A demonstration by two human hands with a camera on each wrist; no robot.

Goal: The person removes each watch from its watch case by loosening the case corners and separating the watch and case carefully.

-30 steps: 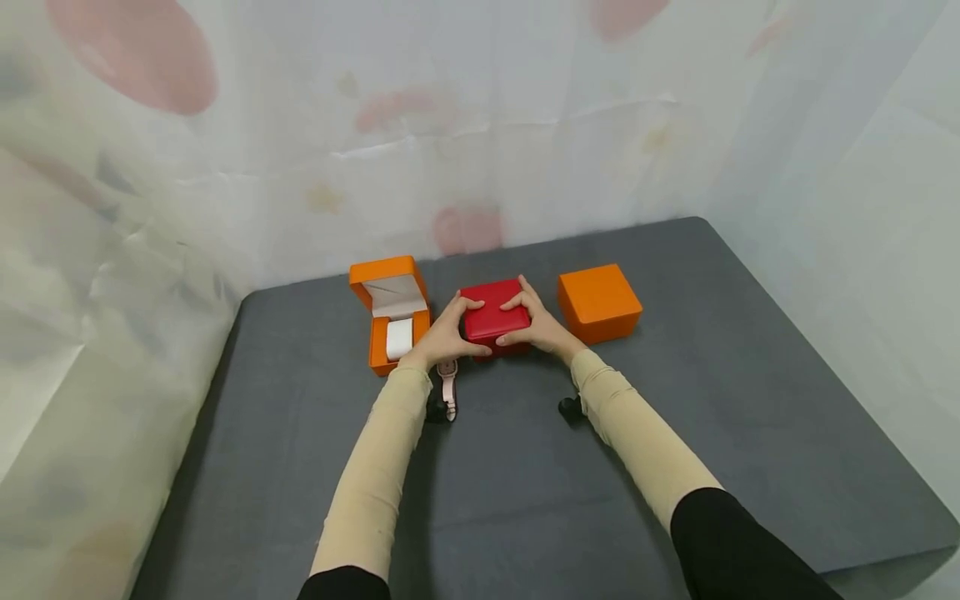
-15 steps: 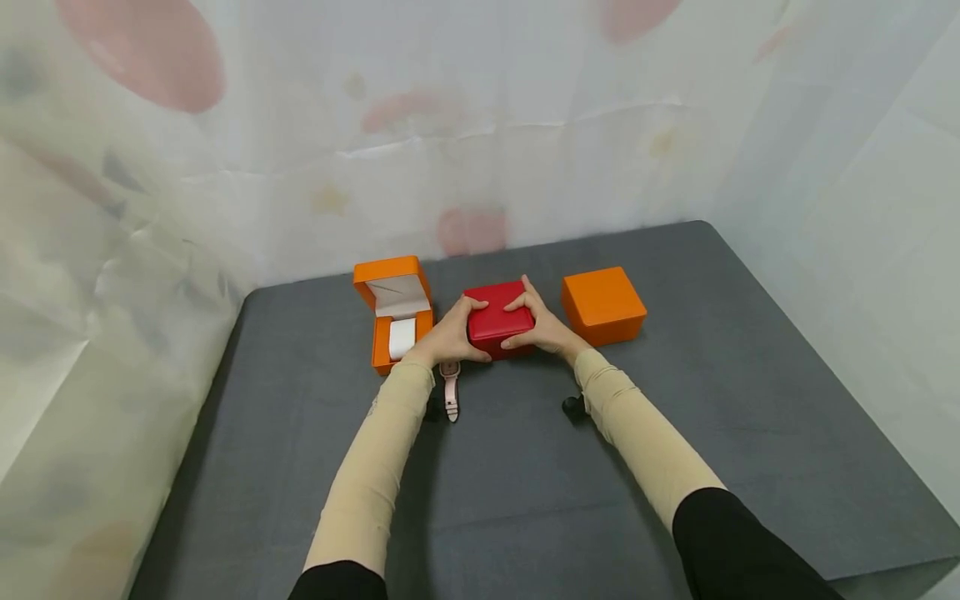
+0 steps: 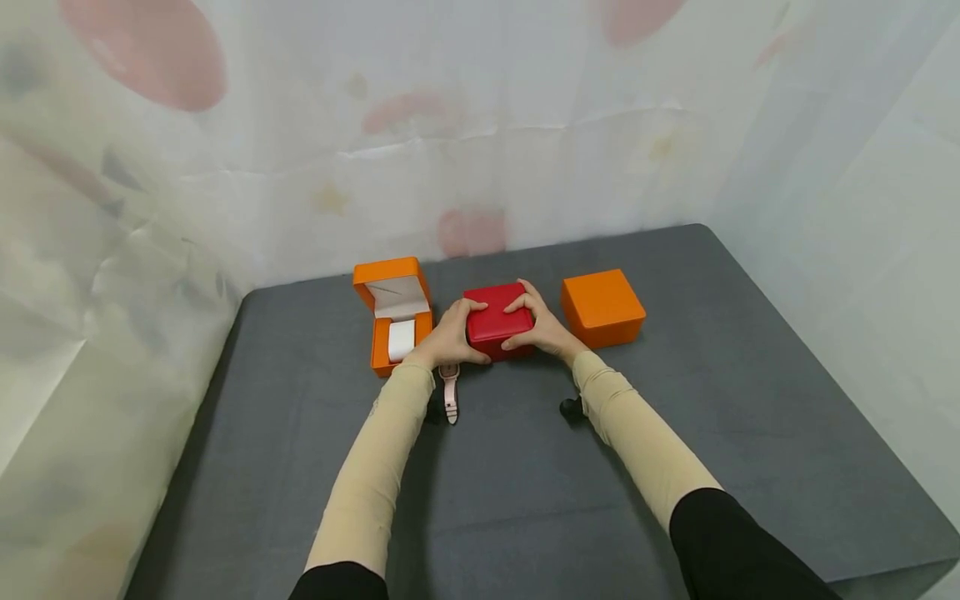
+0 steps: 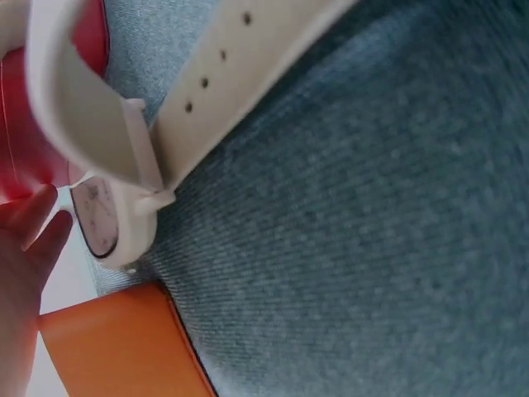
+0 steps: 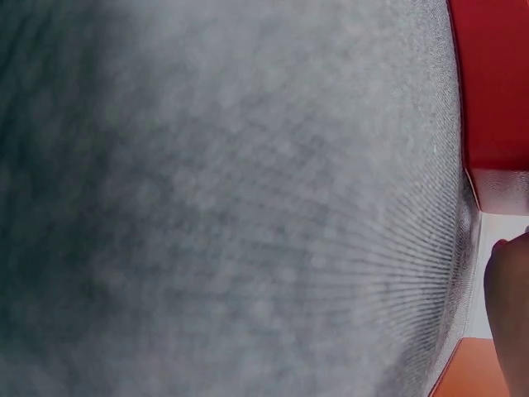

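Red box: mid-table, position unchanged since earlier frames. Left hand, right hand: fingers still curled round box sides. Open orange box touching-close on left; closed orange box near right; pink watch just before box. Grey table: bare room toward near edge.

Along the mat's far edge, the open orange box and shut orange box flank the red box. A watch lies just before it; the near half stays bare.
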